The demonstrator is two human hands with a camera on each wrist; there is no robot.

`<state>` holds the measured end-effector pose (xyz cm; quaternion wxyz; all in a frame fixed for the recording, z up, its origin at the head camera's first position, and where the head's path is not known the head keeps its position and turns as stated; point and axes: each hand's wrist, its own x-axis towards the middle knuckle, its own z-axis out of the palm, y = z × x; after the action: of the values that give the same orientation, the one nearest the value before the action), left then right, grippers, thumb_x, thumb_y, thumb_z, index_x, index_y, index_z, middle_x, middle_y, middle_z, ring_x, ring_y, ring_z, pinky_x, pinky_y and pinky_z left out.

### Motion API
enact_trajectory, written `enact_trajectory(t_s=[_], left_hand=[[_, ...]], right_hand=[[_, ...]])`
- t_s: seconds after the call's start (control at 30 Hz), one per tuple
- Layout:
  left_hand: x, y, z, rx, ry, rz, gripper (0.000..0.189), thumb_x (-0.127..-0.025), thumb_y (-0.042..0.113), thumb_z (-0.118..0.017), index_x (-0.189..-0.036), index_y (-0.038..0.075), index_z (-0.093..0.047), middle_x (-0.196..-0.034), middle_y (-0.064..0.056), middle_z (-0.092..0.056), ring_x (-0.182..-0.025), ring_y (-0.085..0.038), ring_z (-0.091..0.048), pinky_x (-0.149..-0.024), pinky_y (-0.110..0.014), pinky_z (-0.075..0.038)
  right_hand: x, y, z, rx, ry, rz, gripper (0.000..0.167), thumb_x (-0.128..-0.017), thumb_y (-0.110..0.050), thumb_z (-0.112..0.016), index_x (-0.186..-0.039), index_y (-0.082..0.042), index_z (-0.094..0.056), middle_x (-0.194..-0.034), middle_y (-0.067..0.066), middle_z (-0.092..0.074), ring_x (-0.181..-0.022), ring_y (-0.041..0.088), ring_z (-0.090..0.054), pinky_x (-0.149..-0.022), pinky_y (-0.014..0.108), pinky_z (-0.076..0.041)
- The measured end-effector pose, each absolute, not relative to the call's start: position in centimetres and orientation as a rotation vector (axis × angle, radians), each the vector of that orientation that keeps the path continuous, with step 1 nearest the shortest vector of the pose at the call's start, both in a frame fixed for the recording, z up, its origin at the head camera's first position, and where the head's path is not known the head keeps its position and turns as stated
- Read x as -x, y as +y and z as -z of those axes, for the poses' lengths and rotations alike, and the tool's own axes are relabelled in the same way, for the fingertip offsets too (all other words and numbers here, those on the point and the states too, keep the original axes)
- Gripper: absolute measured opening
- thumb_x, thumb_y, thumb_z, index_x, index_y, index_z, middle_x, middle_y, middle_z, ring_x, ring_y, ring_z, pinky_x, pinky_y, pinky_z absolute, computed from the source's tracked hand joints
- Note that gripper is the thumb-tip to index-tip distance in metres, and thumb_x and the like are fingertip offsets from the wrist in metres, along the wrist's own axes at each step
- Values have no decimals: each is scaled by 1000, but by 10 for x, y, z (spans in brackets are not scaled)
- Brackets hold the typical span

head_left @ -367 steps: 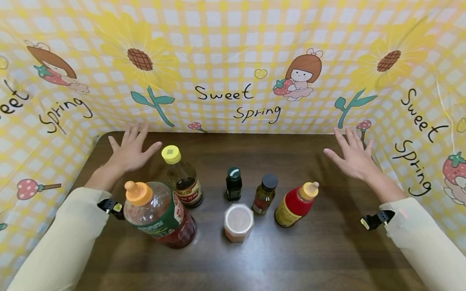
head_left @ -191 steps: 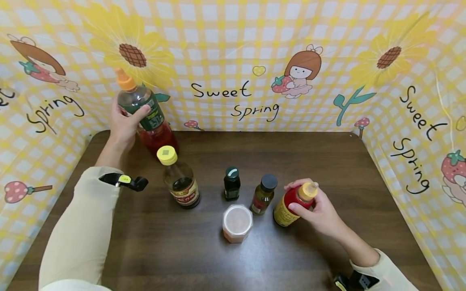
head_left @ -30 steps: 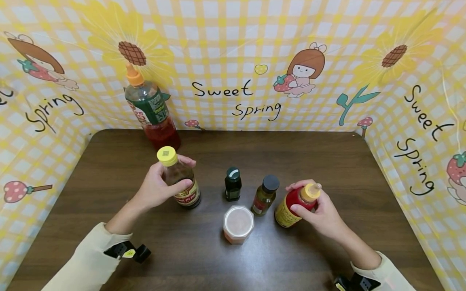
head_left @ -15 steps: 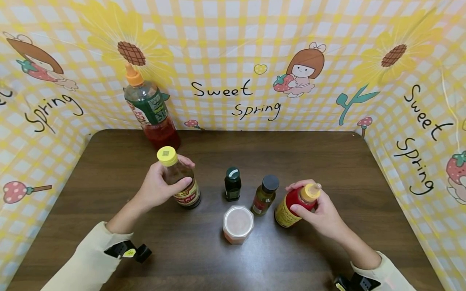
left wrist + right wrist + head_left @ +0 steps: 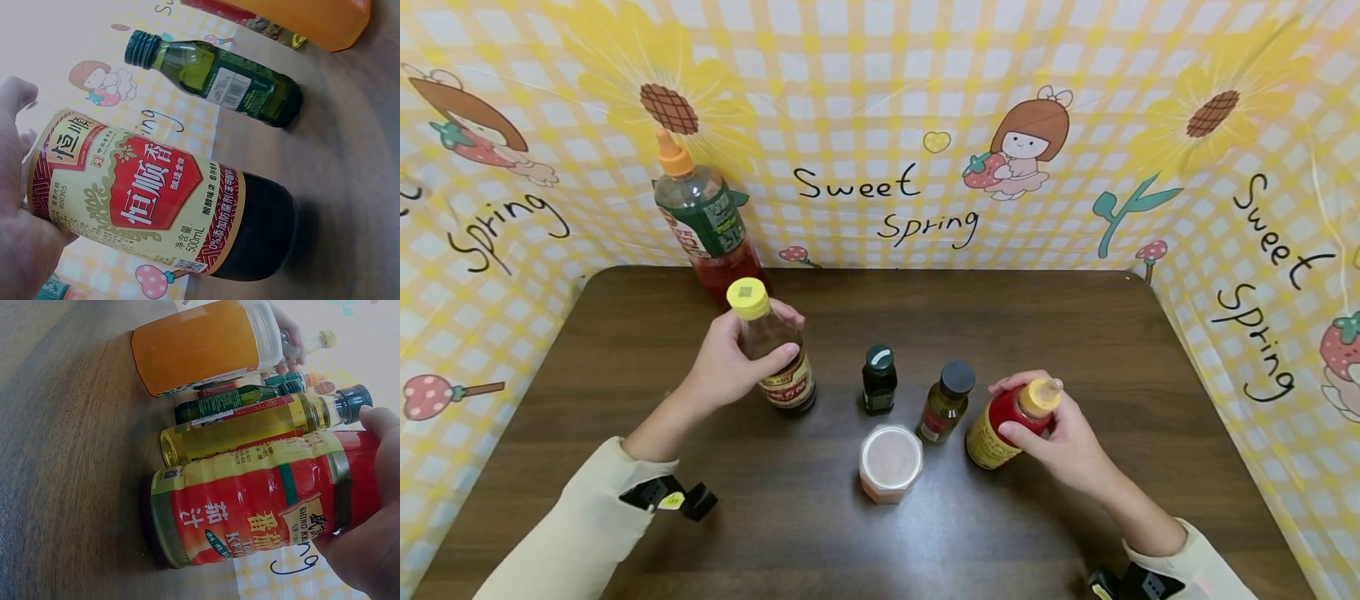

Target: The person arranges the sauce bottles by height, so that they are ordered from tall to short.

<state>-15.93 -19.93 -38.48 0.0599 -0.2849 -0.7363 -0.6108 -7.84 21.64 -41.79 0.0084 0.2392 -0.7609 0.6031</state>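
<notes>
My left hand (image 5: pixel 726 362) grips a dark vinegar bottle (image 5: pixel 787 385) with a yellow cap, its thumb across the front; whether the base touches the table I cannot tell. In the left wrist view the vinegar bottle (image 5: pixel 144 194) shows a cream and red label. At the right, my right hand (image 5: pixel 1067 442) holds a red ketchup bottle (image 5: pixel 992 433) with a yellow cap, standing on the table. The right wrist view shows that ketchup bottle (image 5: pixel 250 500) with the right thumb and palm (image 5: pixel 369 544) around its upper part.
Between the hands stand a small dark green bottle (image 5: pixel 879 382), a black-capped oil bottle (image 5: pixel 943 408) and a white-lidded jar (image 5: pixel 891 462) with orange contents. A large orange-capped bottle of red sauce (image 5: pixel 703 221) stands at the table's back left edge, before a checked cloth (image 5: pixel 865 100).
Over the last half second my left hand has shifted slightly up and away with the vinegar bottle. Earlier, it moved the large sauce bottle to the back left. The right hand keeps still.
</notes>
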Motion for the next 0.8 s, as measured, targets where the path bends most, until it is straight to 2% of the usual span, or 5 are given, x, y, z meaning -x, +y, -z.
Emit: enact_trajectory(t_s=[0.23, 0.53, 0.67, 0.8], left_hand=[[181, -193, 376, 822, -2197, 1820, 28, -86, -14, -69, -112, -10, -61, -109, -6, -69, -103, -14, -66, -94, -23, -51], [213, -183, 373, 686, -2180, 1795, 26, -87, -8, -72, -111, -10, -61, -106, -3, -70, -99, -12, -66, -91, -23, -51], [224, -178, 370, 612, -2224, 1743, 27, -89, -4, -73, -113, -8, -63, -108, -13, -69, -98, -8, -65, -90, -22, -50], [235, -173, 367, 589, -2242, 1746, 31, -90, -3, -74, -118, -9, -61, -113, -23, -67, -97, -6, -65, -87, -21, -51]], right_hand=[[79, 217, 419, -752, -2377, -1881, 46, -83, 18, -70, -122, 1, -53, -123, 3, -65, -116, 25, -63, -98, 25, -51], [78, 216, 418, -749, -2378, -1879, 45, -83, 18, -70, -122, 2, -53, -123, 2, -65, -116, 21, -63, -98, 24, -51], [78, 216, 417, -742, -2379, -1872, 45, -83, 18, -70, -121, 2, -53, -123, 3, -66, -116, 23, -63, -98, 24, -50], [79, 216, 417, -743, -2379, -1869, 45, -83, 18, -70, -121, 2, -53, -122, 14, -65, -116, 21, -64, -98, 24, -50]])
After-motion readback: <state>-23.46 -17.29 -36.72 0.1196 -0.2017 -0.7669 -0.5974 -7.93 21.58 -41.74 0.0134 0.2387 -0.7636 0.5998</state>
